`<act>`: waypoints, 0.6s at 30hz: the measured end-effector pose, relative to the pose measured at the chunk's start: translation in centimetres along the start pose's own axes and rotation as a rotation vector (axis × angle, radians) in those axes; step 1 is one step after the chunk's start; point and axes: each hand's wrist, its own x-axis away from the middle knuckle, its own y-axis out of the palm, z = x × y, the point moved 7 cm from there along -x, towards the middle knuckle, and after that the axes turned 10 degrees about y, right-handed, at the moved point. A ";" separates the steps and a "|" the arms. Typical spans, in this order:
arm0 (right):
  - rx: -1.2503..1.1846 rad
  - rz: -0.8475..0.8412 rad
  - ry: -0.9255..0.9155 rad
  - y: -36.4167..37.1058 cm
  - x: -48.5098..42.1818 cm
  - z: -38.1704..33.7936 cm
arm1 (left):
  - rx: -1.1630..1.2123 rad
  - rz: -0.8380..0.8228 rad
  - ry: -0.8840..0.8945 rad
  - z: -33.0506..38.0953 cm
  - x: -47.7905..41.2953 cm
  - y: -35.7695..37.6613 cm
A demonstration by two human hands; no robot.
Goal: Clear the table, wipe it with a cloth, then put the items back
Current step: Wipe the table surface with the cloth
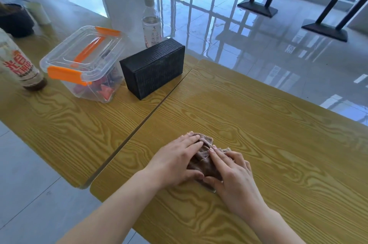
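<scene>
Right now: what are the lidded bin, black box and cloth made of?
Lidded bin: clear glossy plastic, contents visible through it, orange clips. Black box: matte, embossed pattern, probably card or leatherette. Cloth: soft brownish fabric with stitched edge, bunched under both hands.

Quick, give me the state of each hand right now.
Left hand: open, fingers flat, pressing the cloth.
Right hand: open, fingers spread on the same cloth.

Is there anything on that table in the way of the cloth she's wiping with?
Nothing visible. Both the left hand and right hand press the cloth onto the near table, whose visible surface is bare. The black box, clear container and bottles stand on the neighbouring table, across the seam.
</scene>
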 end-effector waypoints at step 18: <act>-0.151 0.062 -0.140 1.2 0.4 -4.7 | -0.031 0.202 -0.011 -1.6 8.0 -0.3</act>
